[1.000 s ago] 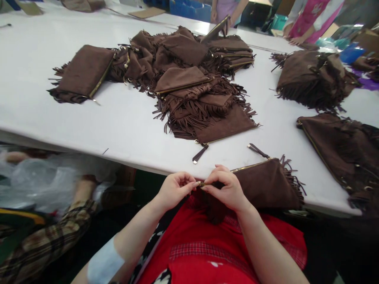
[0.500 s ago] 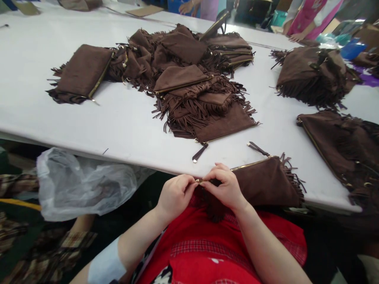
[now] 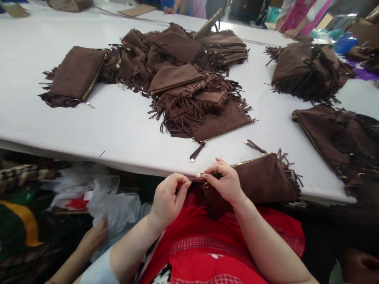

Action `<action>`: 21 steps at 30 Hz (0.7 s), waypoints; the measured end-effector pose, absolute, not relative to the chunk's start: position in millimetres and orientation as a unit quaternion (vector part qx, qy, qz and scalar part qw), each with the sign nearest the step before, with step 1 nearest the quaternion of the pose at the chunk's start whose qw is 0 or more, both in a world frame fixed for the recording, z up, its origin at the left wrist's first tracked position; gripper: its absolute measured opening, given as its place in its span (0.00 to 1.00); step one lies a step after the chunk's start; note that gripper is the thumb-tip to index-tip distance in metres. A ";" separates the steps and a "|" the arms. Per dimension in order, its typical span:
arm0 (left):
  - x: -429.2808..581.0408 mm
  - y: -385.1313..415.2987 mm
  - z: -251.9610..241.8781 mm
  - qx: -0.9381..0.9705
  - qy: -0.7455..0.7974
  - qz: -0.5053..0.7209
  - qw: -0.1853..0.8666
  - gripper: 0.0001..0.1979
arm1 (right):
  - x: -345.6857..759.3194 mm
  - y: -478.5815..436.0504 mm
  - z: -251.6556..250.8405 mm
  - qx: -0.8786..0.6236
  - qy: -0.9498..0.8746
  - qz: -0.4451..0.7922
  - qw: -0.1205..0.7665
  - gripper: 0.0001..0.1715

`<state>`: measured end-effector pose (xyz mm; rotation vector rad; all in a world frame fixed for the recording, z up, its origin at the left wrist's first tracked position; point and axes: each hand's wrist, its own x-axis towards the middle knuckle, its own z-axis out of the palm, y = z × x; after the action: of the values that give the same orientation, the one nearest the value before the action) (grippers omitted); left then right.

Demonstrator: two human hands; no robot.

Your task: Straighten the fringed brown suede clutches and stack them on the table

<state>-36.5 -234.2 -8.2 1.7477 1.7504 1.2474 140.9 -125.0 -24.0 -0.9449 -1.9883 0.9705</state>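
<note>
Fingertips (image 3: 187, 184) of the left hand (image 3: 167, 200) are pressed together just short of a metal-tipped zipper end (image 3: 199, 175); whether anything thin is held between them cannot be told. Between the thumb and forefinger of the right hand (image 3: 226, 182), the nearer of the two, that end is gripped, its tip pointed leftward across a narrow gap and set slightly higher than the left fingertips. To the right of the right hand, a fringed brown pouch (image 3: 266, 179) is rested at the near edge of a white table (image 3: 133, 126), its long axis laid roughly along that edge, its zipper (image 3: 251, 160) turned toward the far side and its inside hidden. Just past it, a zipper pull (image 3: 256, 146) is stretched on the tabletop. Below the edge at left, a translucent plastic bag (image 3: 114, 201) is seen beside a co-worker's hand (image 3: 97, 234), its contents not made out. Farther in, a heap of fringed pouches (image 3: 177, 79) is spread mid-table, with another bundle (image 3: 302, 71) placed at right. Beyond, a pink apron (image 3: 309, 17) is worn by another worker.
</note>
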 end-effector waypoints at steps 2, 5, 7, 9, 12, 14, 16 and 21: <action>-40.6 -229.8 -13.9 0.579 0.629 0.458 0.245 0.05 | 143.8 -124.1 -24.2 -0.362 -0.766 0.389 0.362 0.07; -43.2 -223.5 -23.8 0.534 0.621 0.474 0.323 0.05 | 146.3 -123.5 -24.5 -0.353 -0.765 0.401 0.361 0.05; -41.9 -220.7 -26.6 0.531 0.613 0.478 0.337 0.05 | 146.4 -123.6 -24.1 -0.350 -0.764 0.405 0.360 0.05; -39.0 -218.4 -25.7 0.561 0.606 0.472 0.308 0.06 | 145.7 -124.0 -23.7 -0.350 -0.765 0.406 0.358 0.05; -33.8 -214.6 -22.2 0.634 0.597 0.448 0.205 0.15 | 144.7 -124.2 -24.0 -0.349 -0.771 0.398 0.354 0.05; -30.8 -211.7 -21.0 0.664 0.589 0.439 0.137 0.13 | 145.0 -124.0 -24.7 -0.347 -0.776 0.392 0.352 0.05; -28.6 -209.1 -20.9 0.673 0.576 0.451 0.108 0.08 | 146.0 -123.3 -25.0 -0.344 -0.780 0.392 0.347 0.05; -30.2 -207.1 -17.9 0.601 0.575 0.506 0.229 0.04 | 148.2 -121.7 -21.8 -0.325 -0.793 0.398 0.328 0.04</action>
<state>-30.2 -207.1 -17.9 1.6552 1.5828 1.3916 148.2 -121.7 -21.8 -0.8504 -2.0750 1.0421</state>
